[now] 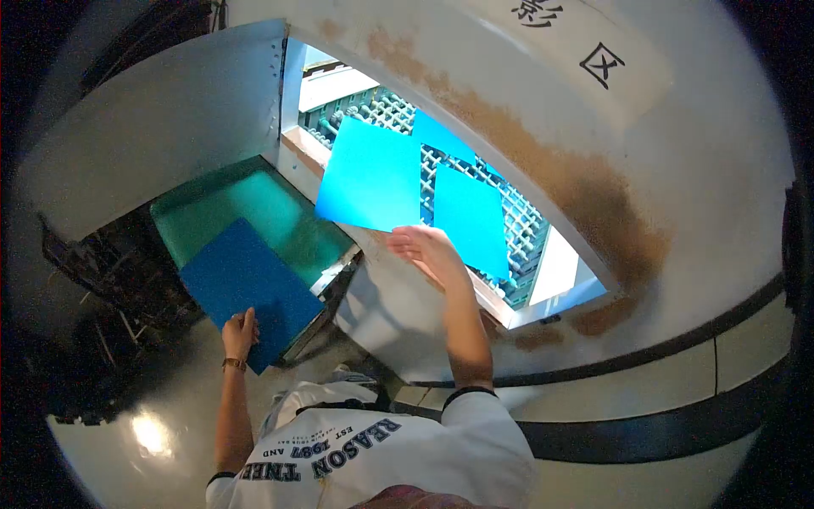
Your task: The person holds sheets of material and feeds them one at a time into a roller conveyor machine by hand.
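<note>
My left hand (240,333) is closed on the near edge of a dark blue flat sheet (246,284), which lies tilted over a green tray (199,204). To the right, my right hand (428,250) has its fingers stretched out flat at the lower edge of a bright blue sheet (370,174); they look to touch that edge, with no grip to be seen. This sheet leans in through a lit opening, above a grid of rollers (515,222). Deeper inside lie another blue sheet (471,219) and a partly hidden blue sheet (443,136).
A white machine housing (712,153) with brown stains and black characters surrounds the opening, whose raised frame (585,271) borders the rollers. A grey panel (161,127) rises behind the tray. Dark clutter (102,297) stands at the left, above a shiny floor (127,458).
</note>
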Tool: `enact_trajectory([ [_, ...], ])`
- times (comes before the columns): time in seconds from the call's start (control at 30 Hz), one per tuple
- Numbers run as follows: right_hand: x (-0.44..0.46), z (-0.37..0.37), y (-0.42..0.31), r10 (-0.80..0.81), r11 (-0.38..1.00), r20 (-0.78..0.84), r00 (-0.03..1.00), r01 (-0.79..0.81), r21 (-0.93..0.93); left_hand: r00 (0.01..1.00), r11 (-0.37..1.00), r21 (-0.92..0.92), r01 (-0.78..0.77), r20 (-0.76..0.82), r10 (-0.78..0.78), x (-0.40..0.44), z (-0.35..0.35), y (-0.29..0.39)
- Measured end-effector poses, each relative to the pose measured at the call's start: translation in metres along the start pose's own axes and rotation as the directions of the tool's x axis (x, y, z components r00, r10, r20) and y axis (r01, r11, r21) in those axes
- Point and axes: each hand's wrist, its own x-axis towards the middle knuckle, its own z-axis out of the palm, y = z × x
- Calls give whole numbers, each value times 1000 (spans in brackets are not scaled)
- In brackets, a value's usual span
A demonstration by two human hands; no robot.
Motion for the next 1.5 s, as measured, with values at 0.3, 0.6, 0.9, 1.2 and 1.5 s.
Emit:
enact_trajectory([
  [0.3,-16,-103,34,-363,46,-492,791,-512,-858,998,998,21,-66,-21,67,-1,0,-3],
  [0.6,3,-141,50,-411,32,-566,715,-609,-793,999,994,-105,-33,-15,31,3,1,-21],
  [0.9,13,-26,0,-674,411,-283,683,28,-911,994,992,-55,-113,-18,112,0,1,-24],
  [1.2,72,14,48,-396,-47,20,918,1,-999,995,993,-58,-103,-11,102,-8,-3,-7],
  [1.5,130,-37,54,-375,5,-118,919,-126,-992,985,984,-42,-171,-26,170,-9,-1,-9],
])
